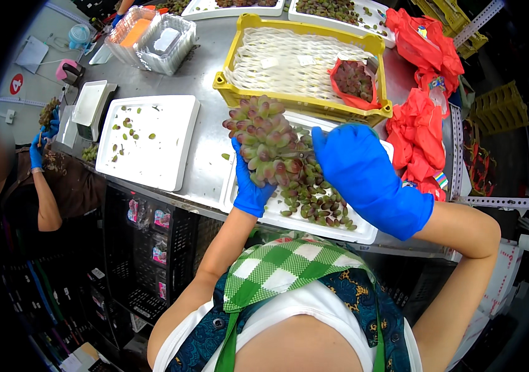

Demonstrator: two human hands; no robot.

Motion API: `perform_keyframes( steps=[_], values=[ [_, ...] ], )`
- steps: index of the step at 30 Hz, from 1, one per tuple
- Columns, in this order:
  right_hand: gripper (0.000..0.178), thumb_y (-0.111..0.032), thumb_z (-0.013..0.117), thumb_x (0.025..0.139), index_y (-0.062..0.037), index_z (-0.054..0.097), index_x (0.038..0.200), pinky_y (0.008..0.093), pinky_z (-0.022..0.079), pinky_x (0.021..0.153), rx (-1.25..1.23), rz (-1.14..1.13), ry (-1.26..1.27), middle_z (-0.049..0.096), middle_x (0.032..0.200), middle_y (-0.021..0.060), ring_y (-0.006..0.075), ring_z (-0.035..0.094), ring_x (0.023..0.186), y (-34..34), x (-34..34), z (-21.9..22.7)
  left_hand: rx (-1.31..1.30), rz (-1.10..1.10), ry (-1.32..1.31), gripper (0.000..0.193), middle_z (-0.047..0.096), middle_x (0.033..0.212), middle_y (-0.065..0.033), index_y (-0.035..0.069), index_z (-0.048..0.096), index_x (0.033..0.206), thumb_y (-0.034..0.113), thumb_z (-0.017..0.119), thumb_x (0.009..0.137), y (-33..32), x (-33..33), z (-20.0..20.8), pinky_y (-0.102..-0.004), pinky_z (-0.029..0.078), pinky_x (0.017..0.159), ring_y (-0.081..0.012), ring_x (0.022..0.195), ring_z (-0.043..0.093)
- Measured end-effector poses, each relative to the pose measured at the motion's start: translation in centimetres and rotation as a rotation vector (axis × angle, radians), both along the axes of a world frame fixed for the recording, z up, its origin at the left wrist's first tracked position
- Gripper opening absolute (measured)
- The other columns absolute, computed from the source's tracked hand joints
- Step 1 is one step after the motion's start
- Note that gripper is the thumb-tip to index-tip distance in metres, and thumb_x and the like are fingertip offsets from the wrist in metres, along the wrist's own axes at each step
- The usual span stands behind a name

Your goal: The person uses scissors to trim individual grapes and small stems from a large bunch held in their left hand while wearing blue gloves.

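My left hand (252, 189), in a blue glove, holds a succulent plant (261, 139) from below. Its fleshy rosettes are green with reddish tips. Close to the right side of the plant, my right hand (360, 167), also gloved in blue, is curled closed with its back toward me. Whatever its fingers grip is hidden by the hand. Beneath both hands lies a white tray (364, 232), with loose succulent leaves (323, 204) heaped in it below the plant.
A yellow crate (305, 106) behind my hands holds white netting and a red-wrapped succulent (352, 80). Left stand another white tray (153, 161) with scattered leaves, a scale (94, 108) and clear plastic boxes (165, 43). Red bags (416, 133) lie right. A co-worker's gloved hand (36, 152) is far left.
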State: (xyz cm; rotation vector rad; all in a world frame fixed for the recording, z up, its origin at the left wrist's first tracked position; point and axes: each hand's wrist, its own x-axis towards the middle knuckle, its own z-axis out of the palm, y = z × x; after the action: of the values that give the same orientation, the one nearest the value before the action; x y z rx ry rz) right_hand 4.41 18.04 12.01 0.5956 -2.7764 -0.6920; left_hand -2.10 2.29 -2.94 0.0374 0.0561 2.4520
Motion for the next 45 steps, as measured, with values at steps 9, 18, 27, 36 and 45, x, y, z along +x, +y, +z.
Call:
perform_keyframes(
  steps=[9, 18, 27, 36, 45],
  values=[
    [0.006, -0.009, 0.055, 0.064, -0.0061, 0.055, 0.070, 0.0364, 0.040, 0.050, -0.452, -0.064, -0.187, 0.052, 0.057, 0.0107, 0.0246, 0.054, 0.054, 1.7, 0.9, 0.5, 0.010, 0.024, 0.014, 0.060, 0.029, 0.134, -0.0118, 0.012, 0.026, 0.132, 0.051, 0.032, 0.086, -0.1, 0.1, -0.5, -0.0436, 0.025, 0.101, -0.0282, 0.121, 0.031],
    [0.033, -0.015, 0.066, 0.060, -0.0045, 0.053, 0.088, 0.0403, 0.040, 0.059, -0.473, -0.094, -0.541, 0.054, 0.073, 0.0122, 0.0300, 0.054, 0.069, 2.3, 0.0, 2.0, 0.020, 0.024, 0.141, 0.058, 0.025, 0.135, -0.0140, 0.008, 0.019, 0.133, 0.045, 0.025, 0.089, 0.0, 0.1, 0.3, -0.0441, 0.024, 0.101, -0.0295, 0.123, 0.029],
    [0.019, -0.014, 0.063, 0.061, -0.0042, 0.053, 0.074, 0.0418, 0.041, 0.057, -0.457, -0.095, -0.594, 0.054, 0.064, 0.0132, 0.0320, 0.055, 0.064, 1.7, -0.4, 2.4, 0.013, 0.028, 0.213, 0.056, 0.027, 0.134, -0.0140, 0.007, 0.017, 0.134, 0.041, 0.023, 0.091, 0.3, 0.3, 1.2, -0.0406, 0.028, 0.100, -0.0278, 0.120, 0.034],
    [0.022, -0.016, 0.065, 0.060, -0.0052, 0.052, 0.076, 0.0420, 0.040, 0.055, -0.512, -0.010, -0.485, 0.055, 0.066, 0.0122, 0.0312, 0.055, 0.064, 1.8, 0.1, 1.4, -0.127, 0.077, 0.225, 0.054, 0.028, 0.133, -0.0146, 0.007, 0.018, 0.134, 0.039, 0.022, 0.091, 0.5, 0.3, 0.6, -0.0404, 0.030, 0.099, -0.0269, 0.119, 0.035],
    [0.024, -0.018, 0.063, 0.062, -0.0078, 0.053, 0.081, 0.0407, 0.042, 0.054, -0.415, -0.095, -0.585, 0.056, 0.067, 0.0100, 0.0286, 0.057, 0.064, 1.4, -0.4, 0.6, -0.046, 0.067, 0.167, 0.055, 0.027, 0.134, -0.0124, 0.008, 0.020, 0.134, 0.042, 0.021, 0.091, 0.2, 0.5, 0.1, -0.0415, 0.028, 0.100, -0.0266, 0.121, 0.033]
  ],
)
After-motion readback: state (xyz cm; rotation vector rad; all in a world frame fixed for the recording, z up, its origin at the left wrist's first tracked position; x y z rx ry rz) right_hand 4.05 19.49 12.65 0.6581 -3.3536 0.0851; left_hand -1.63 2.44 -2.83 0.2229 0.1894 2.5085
